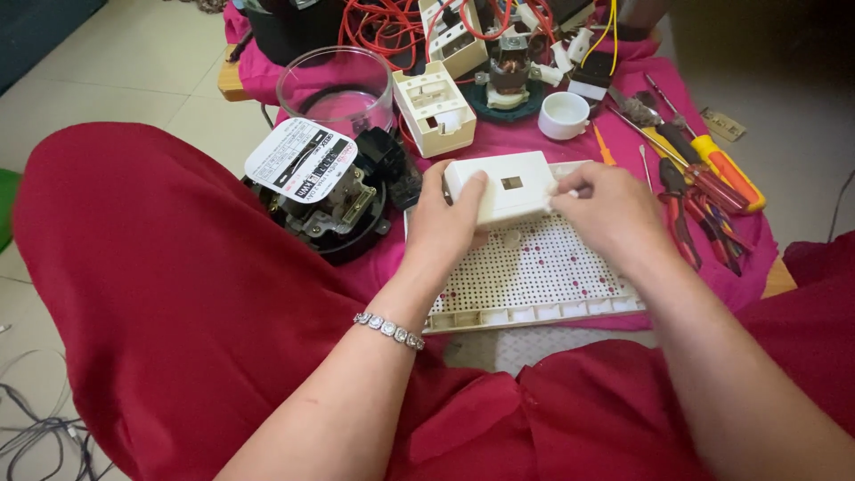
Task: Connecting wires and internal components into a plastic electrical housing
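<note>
Red cloth point(178, 303) nearest. Left hand point(445, 223) and right hand point(606, 209) both grasp white switch cover point(509, 185) above perforated board point(534, 276), steadying its ends; screwdrivers point(712, 169) right of board.

Both hands on a white plastic switch box point(509, 184): left hand point(443, 224) grips its left end, right hand point(608, 212) pinches the right edge. It's over a white perforated board point(534, 285) on the pink-covered counter point(525, 138), screwdrivers point(708, 174) to the right, opened electric meter point(325, 196) left.
</note>
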